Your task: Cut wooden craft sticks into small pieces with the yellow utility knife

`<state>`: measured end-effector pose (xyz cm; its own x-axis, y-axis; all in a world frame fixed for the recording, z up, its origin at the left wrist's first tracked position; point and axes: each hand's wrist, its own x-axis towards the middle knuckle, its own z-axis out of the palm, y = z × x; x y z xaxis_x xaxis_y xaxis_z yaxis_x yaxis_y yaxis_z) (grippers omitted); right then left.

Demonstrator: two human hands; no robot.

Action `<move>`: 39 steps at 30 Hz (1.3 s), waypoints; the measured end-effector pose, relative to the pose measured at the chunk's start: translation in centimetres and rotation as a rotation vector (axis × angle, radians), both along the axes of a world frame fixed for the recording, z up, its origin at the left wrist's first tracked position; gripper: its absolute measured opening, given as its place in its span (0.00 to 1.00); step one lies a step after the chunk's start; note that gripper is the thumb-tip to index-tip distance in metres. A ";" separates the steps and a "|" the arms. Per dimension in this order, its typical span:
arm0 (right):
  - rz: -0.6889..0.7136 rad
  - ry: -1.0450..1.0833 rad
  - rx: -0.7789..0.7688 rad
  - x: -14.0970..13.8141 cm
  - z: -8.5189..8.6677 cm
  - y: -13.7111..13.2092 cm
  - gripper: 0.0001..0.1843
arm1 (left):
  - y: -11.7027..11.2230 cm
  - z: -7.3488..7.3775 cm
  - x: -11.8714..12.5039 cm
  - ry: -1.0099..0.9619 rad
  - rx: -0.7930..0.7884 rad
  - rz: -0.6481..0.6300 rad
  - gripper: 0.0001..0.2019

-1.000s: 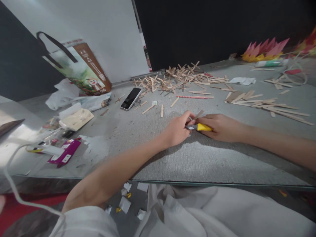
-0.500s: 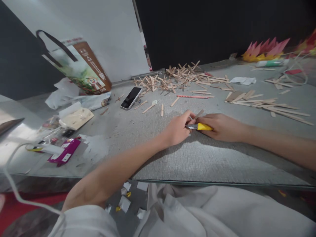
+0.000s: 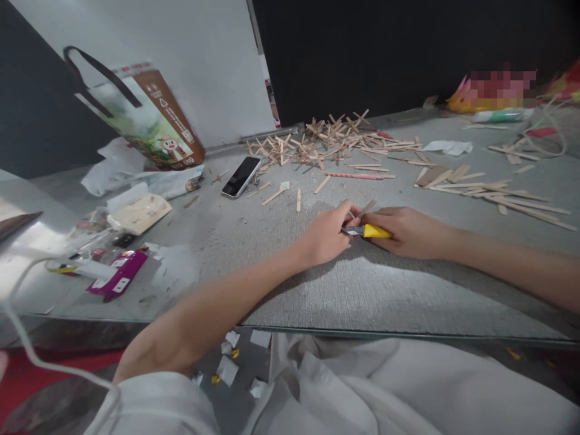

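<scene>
Both my hands rest together on the grey tabletop (image 3: 362,290), near its middle. My right hand (image 3: 408,232) is closed around a yellow utility knife (image 3: 371,231) whose blade end points left. My left hand (image 3: 326,235) is curled with fingertips pinched on a thin wooden stick (image 3: 365,209) that pokes out above the knife, right at the blade. The part of the stick under the fingers is hidden.
A heap of cut wooden sticks (image 3: 317,142) lies at the back, longer sticks (image 3: 489,193) to the right. A phone (image 3: 241,177) lies left of the heap, a printed bag (image 3: 149,118) beyond it. Purple packet (image 3: 118,279), wrappers and a white cable (image 3: 27,338) crowd the left.
The hands and knife stay in place; only the view has shifted slightly.
</scene>
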<state>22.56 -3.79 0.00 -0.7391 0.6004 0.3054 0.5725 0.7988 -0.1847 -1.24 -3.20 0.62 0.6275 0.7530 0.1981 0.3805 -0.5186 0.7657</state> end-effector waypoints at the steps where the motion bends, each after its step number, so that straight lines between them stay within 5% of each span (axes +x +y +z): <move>1: 0.002 -0.002 0.001 0.0 0.0 0.0 0.11 | 0.0 0.0 0.0 0.000 0.006 0.000 0.05; 39: -0.011 -0.039 -0.018 0.2 0.0 0.1 0.11 | 0.0 0.3 -0.1 0.016 0.058 -0.046 0.07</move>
<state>22.77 -3.68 0.02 -0.7434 0.6137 0.2660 0.5883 0.7892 -0.1763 -1.35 -3.19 0.89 0.6648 0.7106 0.2307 0.3667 -0.5794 0.7279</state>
